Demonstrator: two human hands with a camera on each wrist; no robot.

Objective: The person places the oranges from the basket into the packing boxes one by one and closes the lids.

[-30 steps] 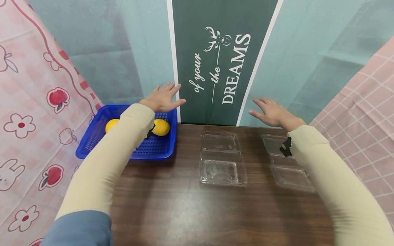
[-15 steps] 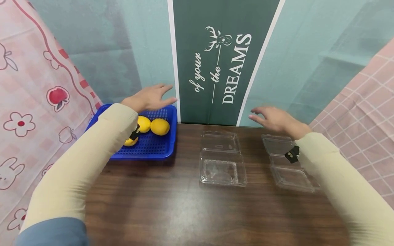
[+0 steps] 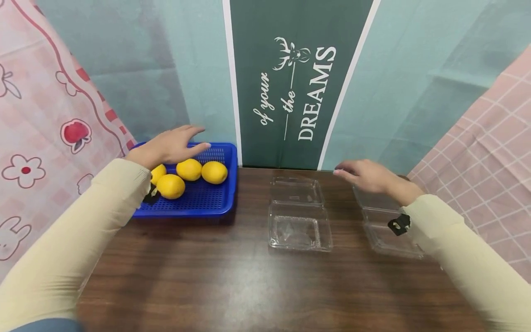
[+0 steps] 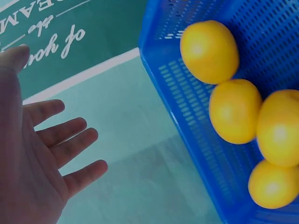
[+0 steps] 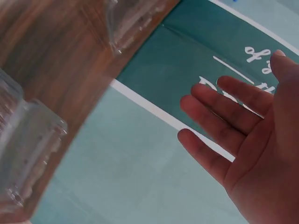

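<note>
While both hands [image 3: 170, 146] [image 3: 367, 175] hover spread and empty, lemons [image 3: 188, 169] lie beneath the left.

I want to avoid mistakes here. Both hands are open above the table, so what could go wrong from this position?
1. The four round yellow fruits lie loose and touching in the shallow blue perforated plastic basket; the left hand taking one could make the others roll.
2. The right hand hovers over one open clear plastic clamshell box; a brush from the sleeve might shift such a light-looking box.
</note>
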